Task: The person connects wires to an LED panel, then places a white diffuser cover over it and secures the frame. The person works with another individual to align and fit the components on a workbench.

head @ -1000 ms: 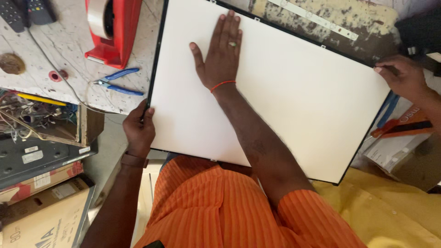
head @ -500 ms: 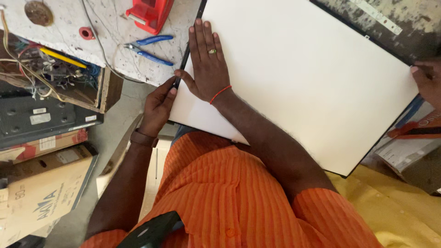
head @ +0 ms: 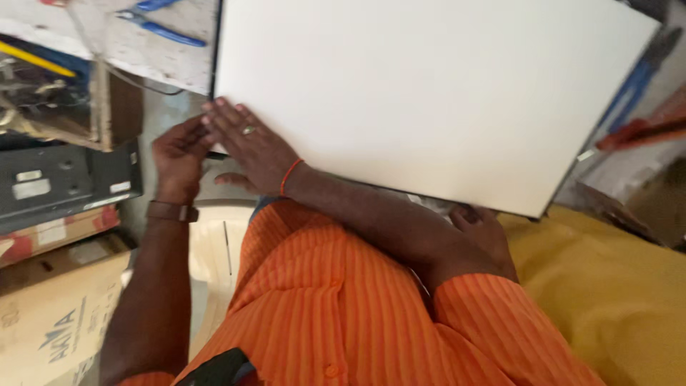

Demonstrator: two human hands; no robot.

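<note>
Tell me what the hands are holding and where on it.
Both hold the white panel at its near left corner: left hand grips the edge, right hand lies flat on top. Another person's hand supports the near edge.

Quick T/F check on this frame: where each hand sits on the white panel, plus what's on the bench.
1. The right hand lies flat on the white panel at its lower left corner. True.
2. The left hand rests on the cardboard box. False: it is at the panel's lower left corner, beside the right hand.
3. Blue-handled pliers lie on the workbench left of the panel. True.
4. The right hand wears a glove. False: it is bare, with a ring and an orange wrist thread.
5. A third hand is at the panel's near edge. True.
</note>
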